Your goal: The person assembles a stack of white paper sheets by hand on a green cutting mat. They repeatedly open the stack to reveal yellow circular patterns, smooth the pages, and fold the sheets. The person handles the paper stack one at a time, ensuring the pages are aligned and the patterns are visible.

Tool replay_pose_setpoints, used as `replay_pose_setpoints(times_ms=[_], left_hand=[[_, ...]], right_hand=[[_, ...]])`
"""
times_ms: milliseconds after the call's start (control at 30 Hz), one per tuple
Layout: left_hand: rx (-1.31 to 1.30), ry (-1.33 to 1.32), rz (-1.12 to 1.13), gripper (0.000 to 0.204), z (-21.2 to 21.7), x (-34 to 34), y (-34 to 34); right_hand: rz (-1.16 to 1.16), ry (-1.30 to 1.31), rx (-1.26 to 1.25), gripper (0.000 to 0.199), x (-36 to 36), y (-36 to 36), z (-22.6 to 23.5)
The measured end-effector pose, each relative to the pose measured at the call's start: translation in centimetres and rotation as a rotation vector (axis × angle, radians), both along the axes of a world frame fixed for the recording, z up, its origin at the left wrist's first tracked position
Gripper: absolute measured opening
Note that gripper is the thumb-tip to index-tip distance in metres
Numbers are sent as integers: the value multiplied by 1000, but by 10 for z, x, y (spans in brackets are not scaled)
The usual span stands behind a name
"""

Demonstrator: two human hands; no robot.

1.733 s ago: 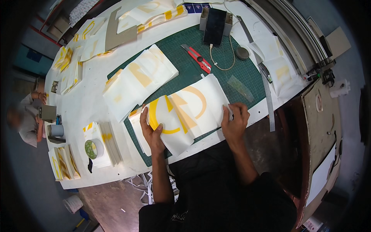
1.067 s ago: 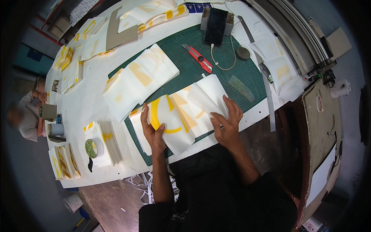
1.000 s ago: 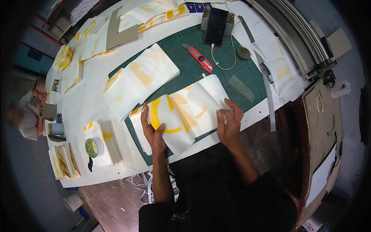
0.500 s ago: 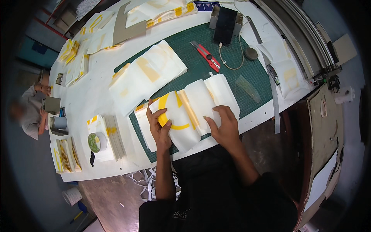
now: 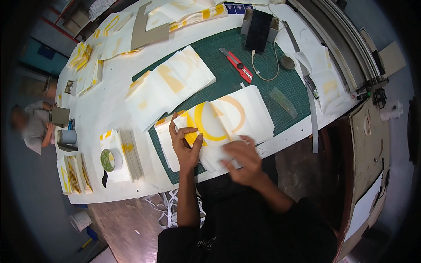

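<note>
Folded white paper sheets with yellow printed shapes lie spread over the front of a green cutting mat. My left hand grips their left part, thumb on top and fingers curled at the far left edge. A pale orange arc shows on the right-hand page. Low over the near right part of the sheets is my right hand; its fingers are smeared by motion, so whether they hold paper cannot be told. Beyond, a second stack of white sheets rests on the mat, beside a red utility knife.
A phone with a cable leans on a holder at the back. A tape roll sits on a paper stack at left. Metal rulers lie at right. More printed stacks stand far left, where another person is.
My right hand has drawn back nearer to me and left, now blurred. The right-hand page now lies flatter, showing a round yellow and orange shape. My left hand keeps its hold.
</note>
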State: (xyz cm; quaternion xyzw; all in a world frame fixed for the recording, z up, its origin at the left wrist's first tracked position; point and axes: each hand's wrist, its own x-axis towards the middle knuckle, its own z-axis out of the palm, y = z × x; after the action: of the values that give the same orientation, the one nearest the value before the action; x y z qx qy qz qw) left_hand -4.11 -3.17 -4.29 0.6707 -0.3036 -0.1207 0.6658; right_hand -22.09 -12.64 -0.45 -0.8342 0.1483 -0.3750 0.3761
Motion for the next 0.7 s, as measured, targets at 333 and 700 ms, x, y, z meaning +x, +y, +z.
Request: replay_pose_setpoints(times_ms=[333,700], left_hand=[[15,-69,-46,25,-5,3,1],[-99,115,-29,87,2,0,-2]], right_hand=[[9,198,104,43,2,-27,-7],[-701,240,-99,39,-23,-68,-33]])
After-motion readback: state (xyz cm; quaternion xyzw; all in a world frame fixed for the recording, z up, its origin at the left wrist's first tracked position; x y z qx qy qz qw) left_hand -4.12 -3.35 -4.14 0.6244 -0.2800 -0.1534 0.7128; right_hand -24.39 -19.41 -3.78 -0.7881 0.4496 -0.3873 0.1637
